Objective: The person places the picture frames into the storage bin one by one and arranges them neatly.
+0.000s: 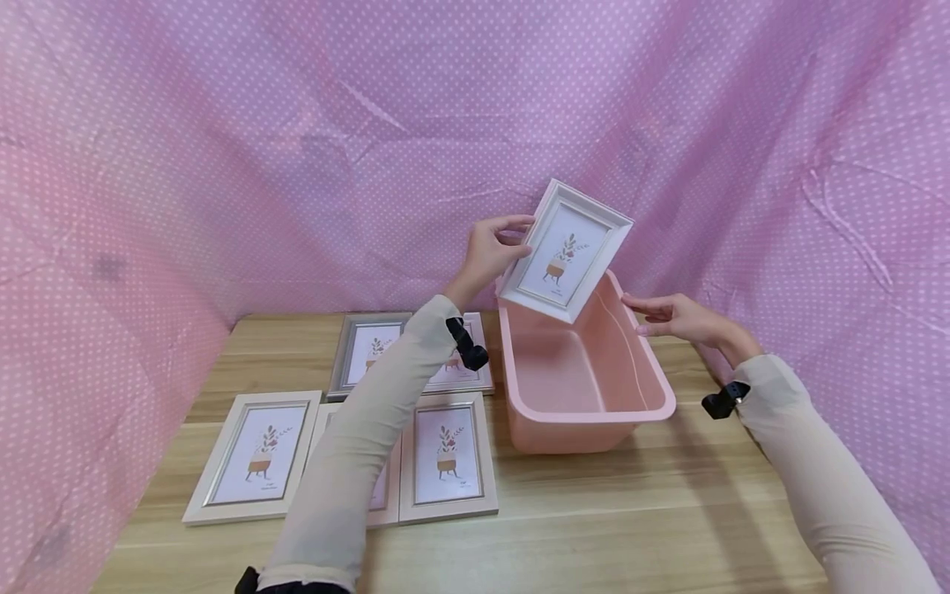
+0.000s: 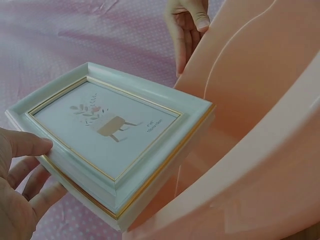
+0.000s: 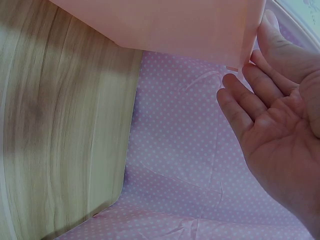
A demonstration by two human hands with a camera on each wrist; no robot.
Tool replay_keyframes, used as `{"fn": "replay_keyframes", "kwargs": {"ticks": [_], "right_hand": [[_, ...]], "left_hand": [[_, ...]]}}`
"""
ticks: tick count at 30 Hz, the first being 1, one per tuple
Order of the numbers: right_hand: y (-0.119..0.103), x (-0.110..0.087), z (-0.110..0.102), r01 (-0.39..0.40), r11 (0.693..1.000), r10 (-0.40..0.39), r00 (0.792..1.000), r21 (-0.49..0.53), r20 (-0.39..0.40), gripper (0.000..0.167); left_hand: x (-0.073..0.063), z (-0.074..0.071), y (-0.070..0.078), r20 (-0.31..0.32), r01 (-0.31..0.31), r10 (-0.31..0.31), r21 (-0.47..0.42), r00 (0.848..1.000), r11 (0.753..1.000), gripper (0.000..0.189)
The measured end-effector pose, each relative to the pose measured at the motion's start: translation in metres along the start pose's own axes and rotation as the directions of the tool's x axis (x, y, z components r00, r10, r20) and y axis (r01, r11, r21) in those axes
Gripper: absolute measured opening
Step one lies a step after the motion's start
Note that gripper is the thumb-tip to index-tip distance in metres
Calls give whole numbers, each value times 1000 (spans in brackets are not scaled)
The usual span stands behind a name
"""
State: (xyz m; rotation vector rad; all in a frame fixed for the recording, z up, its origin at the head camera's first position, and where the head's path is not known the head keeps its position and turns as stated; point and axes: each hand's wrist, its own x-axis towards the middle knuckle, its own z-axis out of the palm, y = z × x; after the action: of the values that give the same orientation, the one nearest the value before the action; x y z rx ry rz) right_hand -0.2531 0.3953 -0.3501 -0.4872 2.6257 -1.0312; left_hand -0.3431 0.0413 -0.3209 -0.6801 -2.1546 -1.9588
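My left hand (image 1: 493, 252) pinches a white picture frame (image 1: 545, 304) by its left edge, thumb on the front and fingers behind. The frame is tilted over the far left part of a pink plastic bin (image 1: 594, 417), above the opening. Its front shows a potted-plant print inside a thin gold line in the left wrist view. At the bin's right rim is my right hand (image 1: 686, 318), holding the edge with thumb and fingertips; the right wrist view shows the thumb (image 3: 275, 37) against the rim and the other fingers loosely extended below.
Left of the bin several picture frames lie face up in two rows on the wooden table (image 1: 594, 528), including a cream frame (image 1: 196, 495), a grey frame (image 1: 341, 355) and another pale frame (image 1: 486, 487). My left forearm covers some. Pink dotted cloth (image 1: 371, 165) hangs behind and at the sides.
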Motion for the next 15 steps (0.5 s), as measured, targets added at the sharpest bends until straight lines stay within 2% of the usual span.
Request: {"fn": "replay_keyframes", "kwargs": {"ticks": [10,15], "right_hand": [[2,1,1,-8,1000,8,1000,15,-5,64],[2,4,1,3,1000,-3,1000,6,-18,64]], "left_hand": [[3,13,-10,39,-10,9,14,999,1000,42],[5,18,-14,66,6,-8,31,998,999,42]]}}
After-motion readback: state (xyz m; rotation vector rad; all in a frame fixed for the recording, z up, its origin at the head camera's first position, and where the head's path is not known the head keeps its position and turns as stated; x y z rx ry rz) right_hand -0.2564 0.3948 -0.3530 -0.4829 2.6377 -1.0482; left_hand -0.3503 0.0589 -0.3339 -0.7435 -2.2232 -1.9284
